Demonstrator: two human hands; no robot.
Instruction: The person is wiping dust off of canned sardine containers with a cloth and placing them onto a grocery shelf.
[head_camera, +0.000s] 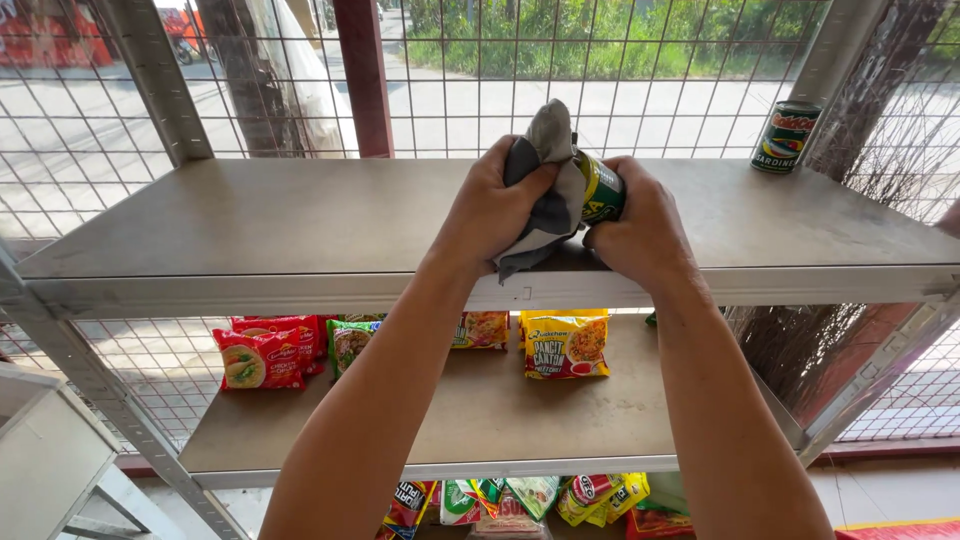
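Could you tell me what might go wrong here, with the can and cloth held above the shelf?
The can is gripped only at one end by the right hand while the left hand presses a grey cloth on it; it might slip and drop onto the top shelf. The packets on the shelf below sit near the front edge and could be knocked off.

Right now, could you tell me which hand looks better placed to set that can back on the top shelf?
Probably the right hand: it grips the green can above the top shelf. The left hand holds the grey cloth.
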